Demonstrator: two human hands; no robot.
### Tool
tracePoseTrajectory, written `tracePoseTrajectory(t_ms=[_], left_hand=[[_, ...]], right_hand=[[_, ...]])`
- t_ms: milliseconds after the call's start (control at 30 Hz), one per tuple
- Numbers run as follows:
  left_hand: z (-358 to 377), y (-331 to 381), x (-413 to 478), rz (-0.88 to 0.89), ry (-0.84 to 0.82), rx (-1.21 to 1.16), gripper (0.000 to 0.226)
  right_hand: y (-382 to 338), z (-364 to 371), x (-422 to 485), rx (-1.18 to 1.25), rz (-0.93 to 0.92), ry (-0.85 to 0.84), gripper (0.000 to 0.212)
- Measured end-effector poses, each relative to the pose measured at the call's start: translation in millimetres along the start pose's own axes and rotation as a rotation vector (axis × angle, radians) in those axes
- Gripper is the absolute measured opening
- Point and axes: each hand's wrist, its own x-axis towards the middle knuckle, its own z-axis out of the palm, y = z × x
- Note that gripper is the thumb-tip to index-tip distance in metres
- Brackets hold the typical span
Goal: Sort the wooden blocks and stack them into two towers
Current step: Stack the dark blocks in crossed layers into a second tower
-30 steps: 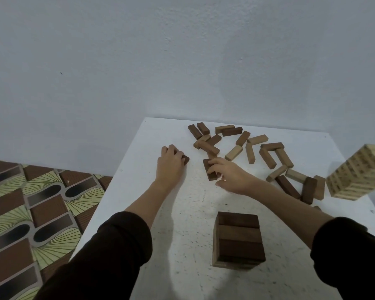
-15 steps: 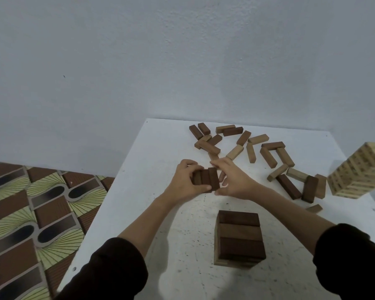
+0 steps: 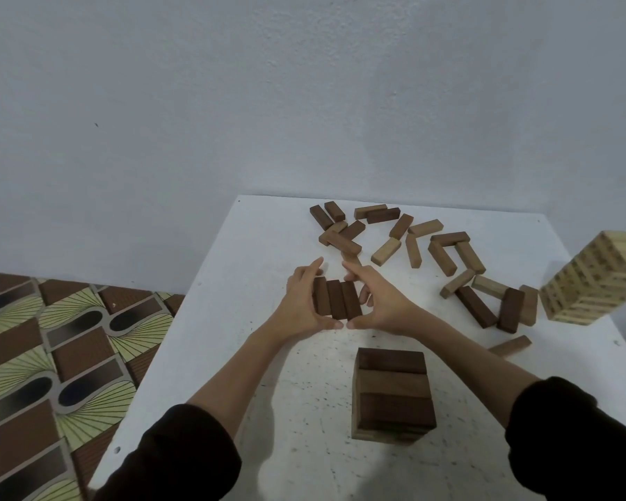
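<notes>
since a second ago the hands have come together above the white table (image 3: 232, 283): left hand (image 3: 299, 307) and right hand (image 3: 382, 307) squeeze three dark blocks (image 3: 337, 301) side by side between them, fingers curved along the outer sides, thumbs almost meeting at the near ends. the row sits between the dark tower (image 3: 393, 392) and the loose blocks (image 3: 442, 258), pale tower (image 3: 593, 280) far right

The person wears a dark, almost black long-sleeved top of plain, matte cloth. The left sleeve (image 3: 167, 461) fills the lower left of the frame, the right sleeve (image 3: 575, 439) the lower right. Both end partway along the forearms, leaving the left hand (image 3: 299, 305) and right hand (image 3: 385, 307) bare.
</notes>
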Motion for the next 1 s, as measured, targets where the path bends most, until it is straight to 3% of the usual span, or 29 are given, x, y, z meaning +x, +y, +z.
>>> tracePoseTrajectory(t_ms=[200, 500, 1000], left_hand=[[-4, 2, 1, 0.04, -0.029, -0.031, 0.102], [-8, 15, -2, 0.026, -0.054, -0.054, 0.11], [-31, 110, -57, 0.274, -0.023, -0.087, 0.115]], right_hand=[[-5, 3, -1, 0.084, -0.02, -0.03, 0.094], [-16, -9, -13, 0.058, -0.057, -0.061, 0.086], [-71, -58, -97, 0.076, -0.089, 0.104, 0.092]])
